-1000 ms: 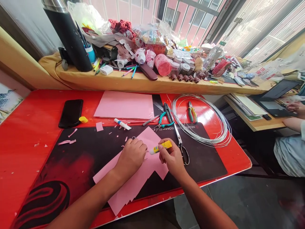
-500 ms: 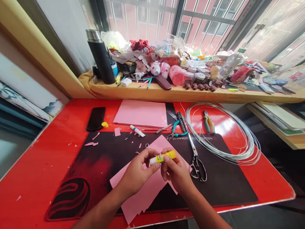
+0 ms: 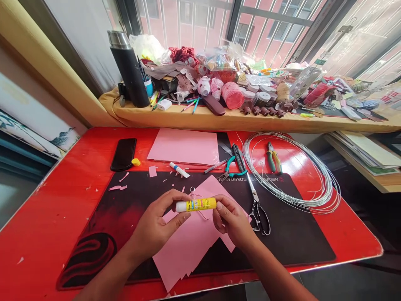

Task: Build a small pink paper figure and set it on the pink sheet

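Note:
A yellow glue stick (image 3: pixel 199 204) with a white end lies sideways between my two hands, above the mat. My left hand (image 3: pixel 159 217) pinches its white end between thumb and fingers. At the yellow end, the fingers of my right hand (image 3: pixel 232 217) are closed on it. Beneath the hands, pink paper sheets (image 3: pixel 184 255) with stepped cut edges rest on the black mat (image 3: pixel 282 242). A thin pink piece with a small ring (image 3: pixel 192 190) lies on the paper, partly hidden by the glue stick.
Scissors (image 3: pixel 258 213), a utility knife (image 3: pixel 239 159), teal-handled pliers (image 3: pixel 232 169), green-yellow pliers (image 3: pixel 273 159) and a wire coil (image 3: pixel 328 184) lie to the right. A phone (image 3: pixel 123 154), yellow cap (image 3: pixel 135 161), white-blue tube (image 3: pixel 179 169) and pink paper stack (image 3: pixel 184 146) lie behind.
My left hand has moved left, and the glue stick has shifted left and turned more level. My right hand has moved slightly and stays on its yellow end.

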`<state>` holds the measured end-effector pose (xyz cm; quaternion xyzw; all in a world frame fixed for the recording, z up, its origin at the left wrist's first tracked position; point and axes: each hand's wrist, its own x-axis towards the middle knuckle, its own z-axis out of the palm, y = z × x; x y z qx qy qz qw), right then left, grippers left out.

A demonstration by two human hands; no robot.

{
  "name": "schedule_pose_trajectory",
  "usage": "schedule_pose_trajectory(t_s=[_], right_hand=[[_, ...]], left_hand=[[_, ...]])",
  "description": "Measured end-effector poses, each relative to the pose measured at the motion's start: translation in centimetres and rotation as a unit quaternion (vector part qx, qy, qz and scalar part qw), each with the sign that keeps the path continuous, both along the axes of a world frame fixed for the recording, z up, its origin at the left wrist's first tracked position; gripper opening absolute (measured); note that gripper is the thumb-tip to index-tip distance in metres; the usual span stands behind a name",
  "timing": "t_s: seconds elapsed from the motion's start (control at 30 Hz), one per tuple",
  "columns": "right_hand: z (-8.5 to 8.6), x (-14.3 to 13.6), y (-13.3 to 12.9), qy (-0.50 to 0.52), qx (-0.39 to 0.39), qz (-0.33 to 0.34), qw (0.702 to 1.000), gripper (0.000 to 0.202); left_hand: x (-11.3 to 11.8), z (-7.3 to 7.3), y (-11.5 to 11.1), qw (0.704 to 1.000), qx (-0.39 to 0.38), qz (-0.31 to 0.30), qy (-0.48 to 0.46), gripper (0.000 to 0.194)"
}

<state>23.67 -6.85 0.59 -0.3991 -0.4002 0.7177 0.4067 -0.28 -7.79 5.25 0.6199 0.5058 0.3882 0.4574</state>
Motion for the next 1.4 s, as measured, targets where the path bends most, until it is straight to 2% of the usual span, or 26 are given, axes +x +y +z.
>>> schedule_pose_trajectory(t_s=[0.1,0.17,0.23,0.33,0.5,0.57,0.67,0.8,0.9,1.0,1.1,1.2,1.3,1.4], right_hand=[[0.0,0.6,0.2,-0.027,0.003,-0.002,1.0,0.032],[-0.1,0.8,0.2,-0.038,-0.002,-0.012,0.999,0.031],[-0.3,0.8,0.2,-0.04,-0.01,-0.016,0.999,0.032],[-0.4,0.6,-0.1,-0.044,-0.023,-0.014,0.999,0.033],[-0.2,0.6,-0.3,-0.049,-0.023,-0.02,0.998,0.033],[-0.1,0.7,-0.3,-0.055,-0.025,-0.025,0.998,0.033],[0.0,1.3,-0.2,-0.058,-0.018,-0.05,0.997,0.032],[0.1,2.4,0.1,-0.041,-0.014,-0.129,0.991,0.029],[-0.1,3.2,0.0,-0.034,-0.026,-0.163,0.986,0.029],[-0.5,3.4,-0.4,-0.054,-0.027,-0.15,0.987,0.028],[-0.8,3.1,-0.7,-0.126,0.001,-0.094,0.988,0.027],[-0.5,2.4,-0.4,-0.266,0.09,-0.032,0.959,0.023],[-0.3,1.6,0.2,-0.405,0.175,0.009,0.897,0.017],[-0.4,1.1,1.0,-0.476,0.205,0.043,0.854,0.016]], left_hand=[[-1.3,-0.2,0.4,0.998,-0.023,0.058,-0.028,0.03],[-2.3,-0.2,0.8,0.995,-0.026,0.094,-0.012,0.034],[-3.0,-0.1,1.1,0.994,-0.015,0.104,0.014,0.035],[-3.5,0.4,1.1,0.993,0.033,0.091,0.061,0.027],[-2.9,1.1,0.5,0.988,0.103,0.036,0.107,0.016],[-2.9,0.9,0.4,0.99,0.093,0.03,0.106,0.017],[-3.4,0.2,0.6,0.993,0.043,0.064,0.086,0.028],[-4.2,-0.8,0.9,0.989,-0.002,0.117,0.092,0.038],[-4.1,-1.1,1.0,0.989,0.012,0.097,0.109,0.032],[-3.7,-1.2,0.9,0.992,0.026,0.055,0.11,0.027],[-3.6,-1.4,0.9,0.993,0.025,0.054,0.103,0.027],[-3.9,-1.7,0.9,0.991,0.018,0.073,0.108,0.029],[-4.8,-2.0,1.3,0.988,0.007,0.091,0.121,0.033],[-6.4,-2.5,2.0,0.985,-0.009,0.126,0.119,0.04]])
